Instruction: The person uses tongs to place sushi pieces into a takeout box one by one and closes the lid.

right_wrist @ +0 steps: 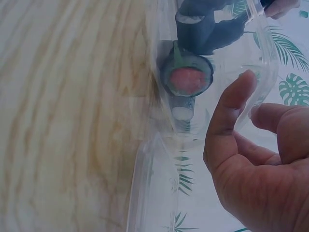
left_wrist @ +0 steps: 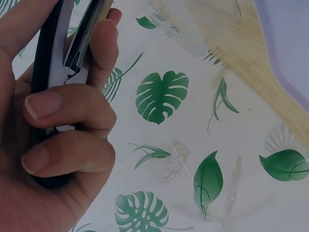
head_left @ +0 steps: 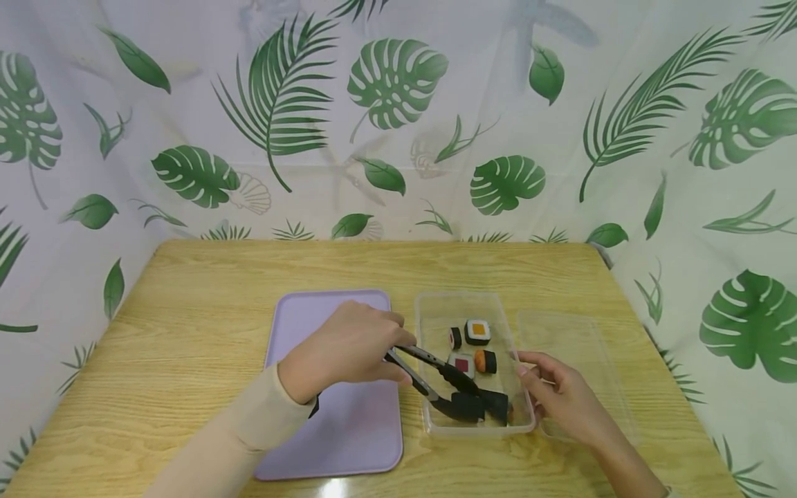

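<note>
The left hand (head_left: 358,342) is gripping tongs (head_left: 459,379) among sushi pieces (head_left: 477,332) inside the clear container (head_left: 473,431), the right hand (head_left: 563,398) pinching its rim; picking seems underway, likely needing a firm squeeze next.

The left sleeve (head_left: 208,453) is plain beige; its cuff (head_left: 269,413) is wide.

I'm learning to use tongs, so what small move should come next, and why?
Probably have the left hand squeeze the tongs gently: their black tips are down among sushi in the clear box, and the right hand holds its side. Whether they already grip a piece is unclear.
</note>
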{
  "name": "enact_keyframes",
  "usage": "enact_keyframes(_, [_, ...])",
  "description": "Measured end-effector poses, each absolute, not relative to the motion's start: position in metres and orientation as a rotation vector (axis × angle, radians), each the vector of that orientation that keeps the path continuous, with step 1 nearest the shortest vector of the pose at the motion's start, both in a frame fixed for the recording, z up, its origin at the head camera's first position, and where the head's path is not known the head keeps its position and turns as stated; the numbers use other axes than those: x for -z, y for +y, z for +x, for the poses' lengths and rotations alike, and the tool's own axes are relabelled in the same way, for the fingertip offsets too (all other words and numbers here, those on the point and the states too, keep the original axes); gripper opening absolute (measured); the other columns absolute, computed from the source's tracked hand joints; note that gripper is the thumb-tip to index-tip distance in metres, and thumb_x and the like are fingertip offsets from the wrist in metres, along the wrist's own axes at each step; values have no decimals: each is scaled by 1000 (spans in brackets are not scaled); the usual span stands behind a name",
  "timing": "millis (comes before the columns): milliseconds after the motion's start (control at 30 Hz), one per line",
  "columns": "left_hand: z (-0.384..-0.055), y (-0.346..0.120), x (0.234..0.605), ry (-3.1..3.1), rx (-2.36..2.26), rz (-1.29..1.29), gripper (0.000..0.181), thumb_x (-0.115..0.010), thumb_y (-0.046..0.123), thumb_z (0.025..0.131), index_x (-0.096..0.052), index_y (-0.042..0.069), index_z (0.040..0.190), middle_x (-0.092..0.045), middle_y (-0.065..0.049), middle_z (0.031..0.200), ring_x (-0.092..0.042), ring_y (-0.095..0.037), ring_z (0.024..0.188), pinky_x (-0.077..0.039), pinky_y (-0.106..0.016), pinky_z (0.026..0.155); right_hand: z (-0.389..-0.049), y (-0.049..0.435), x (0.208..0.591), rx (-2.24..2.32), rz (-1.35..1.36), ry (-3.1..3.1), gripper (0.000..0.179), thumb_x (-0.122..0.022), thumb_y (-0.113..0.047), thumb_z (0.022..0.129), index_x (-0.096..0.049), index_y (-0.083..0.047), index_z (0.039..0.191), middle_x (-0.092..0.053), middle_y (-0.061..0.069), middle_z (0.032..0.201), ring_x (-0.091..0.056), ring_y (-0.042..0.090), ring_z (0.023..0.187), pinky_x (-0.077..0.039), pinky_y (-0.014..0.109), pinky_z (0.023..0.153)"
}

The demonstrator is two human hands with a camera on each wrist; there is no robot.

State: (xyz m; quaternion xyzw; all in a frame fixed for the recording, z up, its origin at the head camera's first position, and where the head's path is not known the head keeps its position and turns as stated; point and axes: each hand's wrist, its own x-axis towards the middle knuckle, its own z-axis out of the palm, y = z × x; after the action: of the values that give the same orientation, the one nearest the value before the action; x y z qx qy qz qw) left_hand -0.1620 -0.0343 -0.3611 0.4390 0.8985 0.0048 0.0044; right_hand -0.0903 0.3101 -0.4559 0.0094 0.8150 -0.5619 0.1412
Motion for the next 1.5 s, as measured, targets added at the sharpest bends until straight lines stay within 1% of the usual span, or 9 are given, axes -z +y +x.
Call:
enact_keyframes(400, [-162, -32, 354, 2806, 16, 1314, 52, -84, 63, 80, -79, 30, 121, -72, 9, 100, -67, -13, 77, -54, -33, 64, -90, 309, 456, 1614, 19, 2361, 57, -52, -33, 112, -43, 1, 156, -63, 16, 97, -63, 18, 61, -60, 42, 58])
enact_keyframes(633, [-166, -49, 355, 2795, -177, 1343, 57, -85, 62, 79, -77, 27, 124, -64, 10, 90, -56, -6, 69, -46, -26, 60, -90, 308, 456, 1627, 19, 2367, 55, -52, -31, 112, -43, 2, 155, -62, 14, 97, -63, 17, 61, -59, 39, 57])
enact_keyframes(767, [-166, -67, 356, 2812, -324, 1342, 63, -86, 61, 78, -75, 26, 129, -64, 11, 91, -58, -2, 70, -47, -22, 63, -90, 307, 457, 1624, 32, 2374, 55, -53, -31, 112, -44, 2, 155, -63, 14, 97, -63, 15, 62, -59, 38, 57])
enact_keyframes(967, [-162, -101, 363, 2882, -439, 1292, 68, -83, 65, 79, -71, 24, 133, -64, 13, 91, -50, 0, 67, -43, -19, 61, -90, 308, 455, 1617, 61, 2354, 57, -53, -32, 112, -42, 1, 156, -61, 14, 98, -62, 17, 62, -59, 38, 58])
enact_keyframes(1067, [-156, -120, 369, 2925, -508, 1201, 71, -81, 66, 80, -70, 24, 136, -64, 13, 93, -45, 1, 66, -41, -20, 61, -91, 308, 454, 1615, 69, 2346, 57, -53, -33, 112, -42, 1, 157, -60, 14, 97, -62, 17, 62, -59, 38, 58])
enact_keyframes(1167, [-147, -141, 380, 2986, -630, 1064, 69, -83, 63, 80, -69, 26, 137, -62, 15, 95, -44, 0, 66, -40, -20, 60, -91, 307, 454, 1610, 66, 2344, 58, -53, -34, 112, -42, 1, 157, -61, 13, 98, -62, 17, 62, -60, 39, 58])
enact_keyframes(1300, [-133, -167, 398, 3064, -857, 850, 66, -89, 52, 80, -68, 23, 136, -63, 15, 97, -51, -2, 73, -46, -21, 65, -92, 308, 454, 1594, 56, 2347, 58, -52, -35, 112, -41, 1, 157, -62, 14, 98, -63, 18, 62, -60, 40, 59])
enact_keyframes(1400, [-125, -184, 408, 3074, -990, 632, 63, -89, 43, 84, -67, 15, 135, -65, 7, 98, -53, -9, 78, -47, -23, 68, -93, 308, 454, 1590, 60, 2352, 58, -52, -35, 112, -41, 0, 157, -61, 14, 99, -63, 19, 61, -60, 39, 59])
enact_keyframes(1500, [-119, -197, 414, 3045, -1062, 362, 53, -82, 42, 91, -65, 8, 128, -61, -3, 94, -51, -15, 76, -44, -26, 64, -92, 307, 455, 1592, 82, 2360, 57, -54, -33, 112, -42, 0, 157, -61, 14, 98, -63, 18, 61, -60, 39, 59])
